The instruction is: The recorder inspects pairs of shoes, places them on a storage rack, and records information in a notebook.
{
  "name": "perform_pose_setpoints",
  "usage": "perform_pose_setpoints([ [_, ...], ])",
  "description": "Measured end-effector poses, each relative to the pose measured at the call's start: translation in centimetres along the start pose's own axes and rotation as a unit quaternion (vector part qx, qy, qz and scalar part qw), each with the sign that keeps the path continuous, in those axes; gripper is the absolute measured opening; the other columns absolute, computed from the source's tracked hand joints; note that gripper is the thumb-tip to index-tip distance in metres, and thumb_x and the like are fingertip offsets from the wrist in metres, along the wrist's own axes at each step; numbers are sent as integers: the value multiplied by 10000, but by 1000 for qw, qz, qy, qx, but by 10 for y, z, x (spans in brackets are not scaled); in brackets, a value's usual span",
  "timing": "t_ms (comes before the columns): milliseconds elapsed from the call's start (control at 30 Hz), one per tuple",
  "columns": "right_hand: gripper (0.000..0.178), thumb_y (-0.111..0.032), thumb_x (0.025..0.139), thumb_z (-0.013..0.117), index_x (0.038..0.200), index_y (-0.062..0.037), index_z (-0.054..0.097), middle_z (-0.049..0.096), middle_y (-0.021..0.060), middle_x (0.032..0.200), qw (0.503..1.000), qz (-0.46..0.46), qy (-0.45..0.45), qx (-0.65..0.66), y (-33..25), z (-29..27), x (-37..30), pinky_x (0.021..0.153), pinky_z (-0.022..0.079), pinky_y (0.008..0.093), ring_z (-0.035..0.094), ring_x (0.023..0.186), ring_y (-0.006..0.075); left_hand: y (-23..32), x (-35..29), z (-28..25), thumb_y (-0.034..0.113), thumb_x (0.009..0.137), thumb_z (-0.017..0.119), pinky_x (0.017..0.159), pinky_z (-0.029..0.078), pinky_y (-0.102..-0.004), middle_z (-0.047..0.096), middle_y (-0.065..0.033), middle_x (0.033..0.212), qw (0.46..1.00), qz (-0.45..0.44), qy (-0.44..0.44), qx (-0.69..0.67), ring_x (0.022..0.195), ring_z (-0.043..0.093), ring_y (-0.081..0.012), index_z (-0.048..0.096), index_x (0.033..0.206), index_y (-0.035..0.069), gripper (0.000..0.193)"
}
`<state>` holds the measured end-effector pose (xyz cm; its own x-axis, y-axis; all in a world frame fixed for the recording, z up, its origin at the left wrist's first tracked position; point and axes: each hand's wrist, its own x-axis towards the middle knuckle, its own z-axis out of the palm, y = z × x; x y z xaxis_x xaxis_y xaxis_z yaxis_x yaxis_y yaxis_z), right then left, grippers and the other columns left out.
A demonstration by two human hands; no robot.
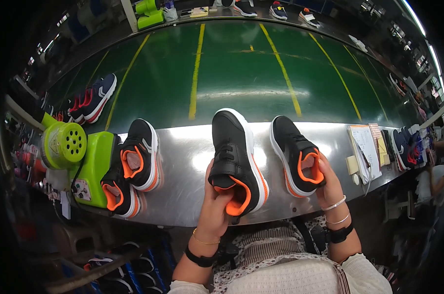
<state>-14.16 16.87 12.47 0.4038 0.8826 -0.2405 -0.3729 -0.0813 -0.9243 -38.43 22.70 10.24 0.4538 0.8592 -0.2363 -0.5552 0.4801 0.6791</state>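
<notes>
My left hand (214,206) grips a black sneaker (228,142) with an orange lining and a white sole, its thumb inside the shoe's opening. The toe points away from me, over the far edge of the metal table (183,196). To the right, my right hand (328,183) holds a matching black sneaker (289,142) by the heel, fingers around its right side. That shoe's toe also points away. The fingers on the far sides of both shoes are hidden. Left of my hands, two more black and orange sneakers (142,132) stand side by side on the metal.
A green conveyor belt (236,63) with yellow lines runs beyond the table. Navy sneakers (100,95) sit on its left. A lime-green machine (94,166) stands at the table's left end. A notepad with a pen (364,152) lies at the right. Racked shoes (143,264) are below left.
</notes>
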Motion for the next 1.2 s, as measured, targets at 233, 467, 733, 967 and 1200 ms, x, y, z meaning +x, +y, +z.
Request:
perform_pose_setpoints([
  [233, 388, -184, 890, 490, 1230, -2, 452, 486, 128, 1227, 958, -102, 32, -265, -28, -98, -13, 970, 343, 315, 444, 1156, 202, -23, 11, 36, 9, 801, 453, 960, 378, -345, 405, -93, 1244, 998, 11, 50, 39, 1135, 440, -223, 228, 1351, 105, 601],
  [467, 292, -153, 853, 561, 1098, 5, 548, 620, 122, 989, 921, -124, 182, -320, -64, -202, -10, 785, 463, 269, 592, 888, 162, -50, 14, 38, 125, 862, 523, 748, 448, -275, 487, -121, 1154, 879, 192, 30, 436, 997, 514, -177, 505, 1129, 17, 288],
  [733, 179, -137, 775, 621, 899, -8, 629, 649, 124, 833, 784, -129, 380, -474, -90, -337, 39, 699, 482, 279, 626, 770, 202, -72, 41, 29, 59, 801, 443, 981, 362, -408, 386, -91, 1289, 980, 98, 0, 172, 1174, 421, -240, 259, 1337, 96, 567],
  [967, 182, -109, 738, 608, 906, -48, 640, 562, 134, 902, 688, -110, 272, -663, -105, -383, 84, 780, 459, 357, 568, 881, 286, -59, 29, 85, 133, 848, 513, 864, 405, -301, 454, -81, 1166, 972, 2, 90, 216, 1030, 486, -188, 314, 1279, 97, 476],
  [1200, 271, -102, 720, 599, 989, -78, 601, 569, 128, 898, 715, -17, 165, -679, -109, -356, 84, 764, 461, 371, 575, 855, 300, -60, 31, 80, 152, 864, 491, 879, 391, -302, 455, -77, 1164, 967, -3, 94, 236, 1036, 478, -185, 308, 1276, 97, 454],
])
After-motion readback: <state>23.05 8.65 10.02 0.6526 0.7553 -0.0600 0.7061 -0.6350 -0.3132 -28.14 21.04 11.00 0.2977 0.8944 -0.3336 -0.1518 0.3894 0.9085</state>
